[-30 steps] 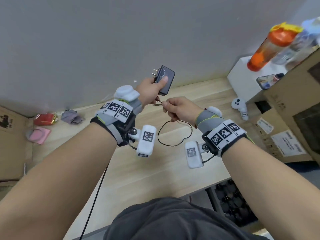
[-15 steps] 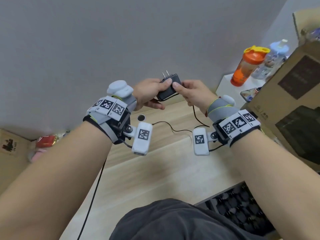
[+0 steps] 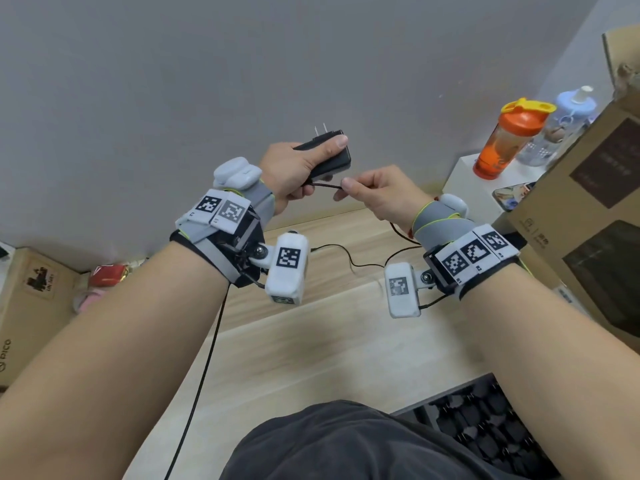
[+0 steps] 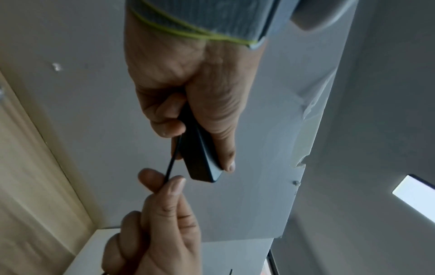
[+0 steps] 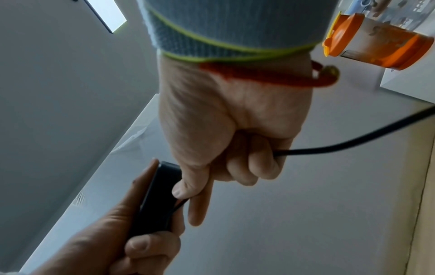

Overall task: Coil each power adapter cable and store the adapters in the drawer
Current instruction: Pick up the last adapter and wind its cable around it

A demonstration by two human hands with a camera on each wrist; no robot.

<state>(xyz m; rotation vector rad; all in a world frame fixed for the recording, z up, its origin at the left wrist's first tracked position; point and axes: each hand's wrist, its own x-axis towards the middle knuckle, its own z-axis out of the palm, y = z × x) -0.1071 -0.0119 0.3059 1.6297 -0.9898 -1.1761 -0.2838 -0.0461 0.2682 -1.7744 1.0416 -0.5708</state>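
Observation:
My left hand [image 3: 294, 171] grips a black power adapter [image 3: 332, 160] in the air above the desk, prongs pointing up, thumb pressed along its top. Its thin black cable [image 3: 325, 185] leaves the underside. My right hand [image 3: 372, 192] pinches that cable between thumb and forefinger just right of the adapter. The cable then runs through the right fist, drops behind the wrist and trails across the wooden desk [image 3: 329, 341]. In the left wrist view the adapter [image 4: 200, 154] and pinched cable [image 4: 172, 161] show plainly. The right wrist view shows the cable [image 5: 341, 145] leaving the curled fingers.
An orange shaker bottle [image 3: 509, 140] and a blue bottle [image 3: 561, 126] stand on a white box at the back right. Cardboard boxes [image 3: 595, 216] crowd the right edge. Small red and pink items [image 3: 107, 275] lie at the far left. A dark keyboard-like tray [image 3: 485, 427] sits below the desk edge.
The right hand left the adapter body and now pinches the cable just beneath it. The left hand kept hold, turning the adapter flatter with its thumb on top.

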